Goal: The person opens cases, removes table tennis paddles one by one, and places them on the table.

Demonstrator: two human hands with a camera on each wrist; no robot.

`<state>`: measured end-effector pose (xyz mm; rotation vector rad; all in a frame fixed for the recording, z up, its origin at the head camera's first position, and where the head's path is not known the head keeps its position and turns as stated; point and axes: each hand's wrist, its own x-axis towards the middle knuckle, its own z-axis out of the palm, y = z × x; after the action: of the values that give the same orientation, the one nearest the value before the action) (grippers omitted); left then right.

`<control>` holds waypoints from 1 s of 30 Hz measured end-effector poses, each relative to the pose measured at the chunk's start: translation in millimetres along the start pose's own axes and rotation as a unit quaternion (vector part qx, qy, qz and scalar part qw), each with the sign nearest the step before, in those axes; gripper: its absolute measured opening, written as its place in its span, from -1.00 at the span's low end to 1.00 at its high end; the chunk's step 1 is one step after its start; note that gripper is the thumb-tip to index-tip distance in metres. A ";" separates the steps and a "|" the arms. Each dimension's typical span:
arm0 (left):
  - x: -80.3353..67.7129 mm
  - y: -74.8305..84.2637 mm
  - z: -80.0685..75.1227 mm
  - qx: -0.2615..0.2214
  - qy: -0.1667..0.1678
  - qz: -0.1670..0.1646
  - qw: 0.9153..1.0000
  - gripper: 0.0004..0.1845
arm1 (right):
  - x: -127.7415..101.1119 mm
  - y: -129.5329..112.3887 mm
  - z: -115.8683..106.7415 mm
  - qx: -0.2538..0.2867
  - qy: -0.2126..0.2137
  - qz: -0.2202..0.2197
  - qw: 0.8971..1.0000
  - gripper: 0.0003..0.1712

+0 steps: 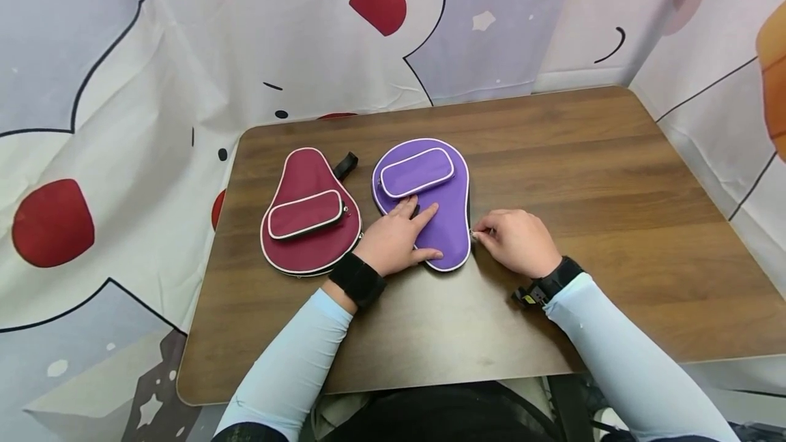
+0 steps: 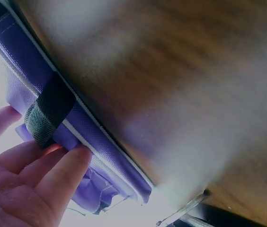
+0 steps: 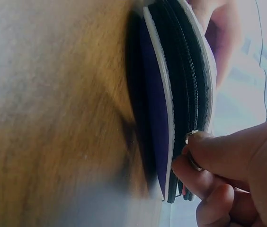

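Observation:
A purple table tennis paddle case with white piping lies on the table, its rounded wide end away from me. My left hand rests on its left side with fingers spread. In the left wrist view, those fingers touch the case beside a black strap loop. My right hand is at the case's right edge, thumb and forefinger pinching the zipper pull. Along the black side band, zipper teeth run up from the slider; below it the edges part a little.
A maroon paddle case with a front pocket and a black strap lies just left of the purple one. The wooden table backs onto a printed cloth, which also hangs along the right side.

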<state>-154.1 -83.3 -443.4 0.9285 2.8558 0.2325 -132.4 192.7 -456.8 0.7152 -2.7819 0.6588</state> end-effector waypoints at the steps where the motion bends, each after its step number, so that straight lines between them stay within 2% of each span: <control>1: 0.4 0.6 -0.4 0.000 -0.001 -0.001 1.000 0.05 | -0.8 0.1 -0.1 -0.001 -0.002 0.001 1.000 -0.96; 10: 8.2 9.9 -0.6 0.001 -0.003 -0.006 1.000 0.05 | -12.6 3.6 -8.6 -0.010 -0.010 0.000 1.000 -0.94; 14: 13.5 12.9 0.5 0.002 -0.001 0.007 1.000 0.04 | -20.6 7.2 -10.8 -0.018 -0.002 -0.004 1.000 -0.93; 21: 17.5 11.3 -1.7 -0.011 -0.027 0.038 0.999 0.08 | -37.6 8.4 -9.0 -0.011 0.012 0.002 1.000 -0.95; 30: 16.5 1.9 -5.7 -0.015 -0.060 0.052 0.997 0.13 | -37.9 6.0 -6.6 0.007 0.020 0.007 1.000 -0.94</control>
<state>-167.2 -72.6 -438.7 1.0489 2.6906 0.2207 -102.1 216.0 -464.1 0.6785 -2.7499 0.6893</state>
